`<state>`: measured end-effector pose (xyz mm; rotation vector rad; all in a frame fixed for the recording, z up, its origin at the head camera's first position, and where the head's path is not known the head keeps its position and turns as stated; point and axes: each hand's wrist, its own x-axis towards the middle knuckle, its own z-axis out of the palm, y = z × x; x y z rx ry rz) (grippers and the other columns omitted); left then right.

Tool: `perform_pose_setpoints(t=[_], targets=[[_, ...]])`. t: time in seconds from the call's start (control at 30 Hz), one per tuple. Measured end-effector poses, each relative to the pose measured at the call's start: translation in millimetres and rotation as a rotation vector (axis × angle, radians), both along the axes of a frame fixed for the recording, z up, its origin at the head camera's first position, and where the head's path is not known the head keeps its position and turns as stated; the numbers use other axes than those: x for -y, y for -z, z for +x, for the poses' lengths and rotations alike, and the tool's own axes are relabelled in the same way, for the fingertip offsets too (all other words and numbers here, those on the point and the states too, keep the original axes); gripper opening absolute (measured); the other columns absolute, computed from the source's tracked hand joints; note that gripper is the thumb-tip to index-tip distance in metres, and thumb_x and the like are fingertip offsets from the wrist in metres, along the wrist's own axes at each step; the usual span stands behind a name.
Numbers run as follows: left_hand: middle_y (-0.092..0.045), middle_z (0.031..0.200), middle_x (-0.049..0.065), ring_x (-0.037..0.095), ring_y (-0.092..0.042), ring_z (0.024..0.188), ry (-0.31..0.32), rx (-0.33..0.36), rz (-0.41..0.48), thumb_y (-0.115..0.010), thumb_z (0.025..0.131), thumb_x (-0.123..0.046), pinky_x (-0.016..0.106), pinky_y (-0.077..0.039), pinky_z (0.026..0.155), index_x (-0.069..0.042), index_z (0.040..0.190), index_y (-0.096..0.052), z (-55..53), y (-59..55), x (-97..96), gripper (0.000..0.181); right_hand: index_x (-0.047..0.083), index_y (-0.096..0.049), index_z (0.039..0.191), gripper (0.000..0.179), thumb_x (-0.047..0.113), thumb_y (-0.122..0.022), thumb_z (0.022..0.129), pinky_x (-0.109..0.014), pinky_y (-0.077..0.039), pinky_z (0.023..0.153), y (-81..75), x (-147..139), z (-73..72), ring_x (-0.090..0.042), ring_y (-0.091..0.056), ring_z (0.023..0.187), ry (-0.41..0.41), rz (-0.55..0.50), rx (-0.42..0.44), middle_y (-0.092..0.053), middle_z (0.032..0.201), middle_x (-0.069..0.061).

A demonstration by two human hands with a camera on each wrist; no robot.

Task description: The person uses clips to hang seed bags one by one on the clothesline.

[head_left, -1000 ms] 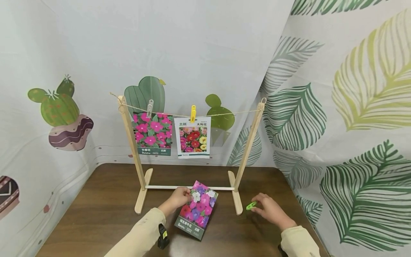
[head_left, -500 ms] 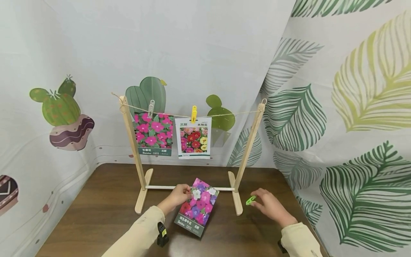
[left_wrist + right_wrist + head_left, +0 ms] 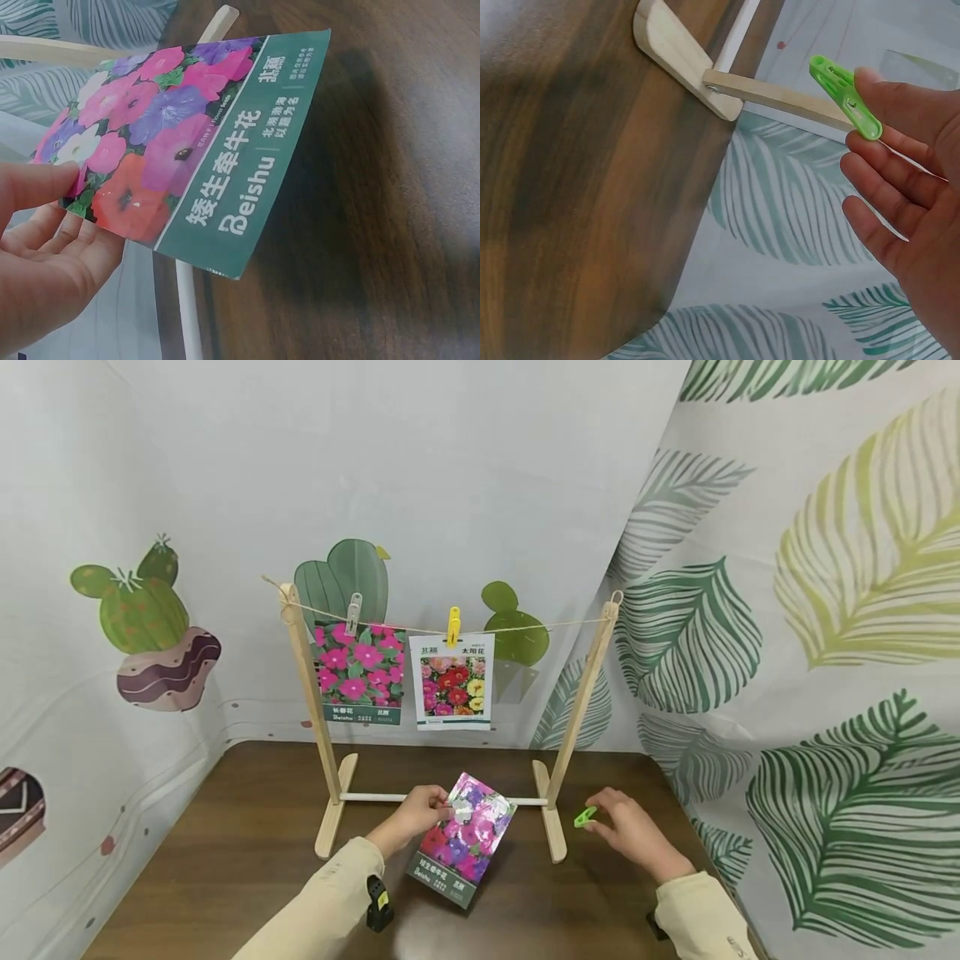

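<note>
My left hand [image 3: 417, 816] pinches a seed packet [image 3: 463, 839] by its left edge, thumb on the printed front. Pink, purple, red and white flowers cover the packet, above a dark green band with white lettering; it is tilted, and in the left wrist view the packet [image 3: 161, 142] is raised over the table. To the right, my right hand [image 3: 636, 835] holds a bright green clothespin [image 3: 585, 817] between thumb and fingertips. That clothespin [image 3: 846, 97] is seen lengthwise in the right wrist view, the other fingers loosely bent below it.
Behind the hands stands a wooden frame [image 3: 588, 702] with a string [image 3: 555, 624] across its top. A clear clothespin [image 3: 353, 613] holds a pink-flower packet [image 3: 360, 672] there; a yellow clothespin [image 3: 453, 627] holds a white-bordered packet [image 3: 452, 722]. A white rod [image 3: 375, 797] joins the feet on the brown table [image 3: 225, 860].
My left hand has lifted the seed packet slightly up and to the right, and glare now shows on it. My right hand has risen a little with the green clothespin.
</note>
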<state>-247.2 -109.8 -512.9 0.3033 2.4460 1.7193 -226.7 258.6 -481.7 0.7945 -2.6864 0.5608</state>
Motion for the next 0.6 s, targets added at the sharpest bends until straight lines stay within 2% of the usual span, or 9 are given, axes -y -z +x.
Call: perform_pose_setpoints(t=[0.27,0.4,0.6], targets=[[-0.054,0.068,0.001,0.011,-0.049,0.064,0.024,-0.011,-0.002,-0.067,0.084,0.003,0.022,-0.041,0.054,0.005,0.088,-0.06,0.2,-8.3,-1.5,0.008,0.006,-0.066,0.096,0.028,0.01,-0.082,0.074,-0.033,-0.052,0.07,-6.7,4,-2.4,-0.018,-0.061,0.081,-0.011,0.003,-0.043,-0.062,0.09,-0.001],[-0.055,0.07,0.002,0.011,-0.049,0.066,0.033,-0.035,0.004,-0.067,0.083,0.003,0.023,-0.042,0.055,0.005,0.086,-0.06,-1.8,-13.8,-2.8,0.008,0.005,-0.066,0.096,0.028,0.009,-0.082,0.074,-0.032,-0.052,0.069,-15.9,8,-3.2,-0.018,-0.061,0.08,-0.025,-0.001,-0.064,-0.062,0.089,-0.002],[-0.057,0.072,0.002,0.012,-0.052,0.068,0.041,-0.022,0.009,-0.068,0.084,0.001,0.024,-0.044,0.058,0.003,0.088,-0.062,-7.4,-20.6,-5.0,0.007,0.003,-0.066,0.098,0.027,0.009,-0.08,0.076,-0.035,-0.051,0.07,-26.5,12,-5.6,-0.02,-0.062,0.081,-0.024,0.011,-0.08,-0.063,0.09,-0.004]])
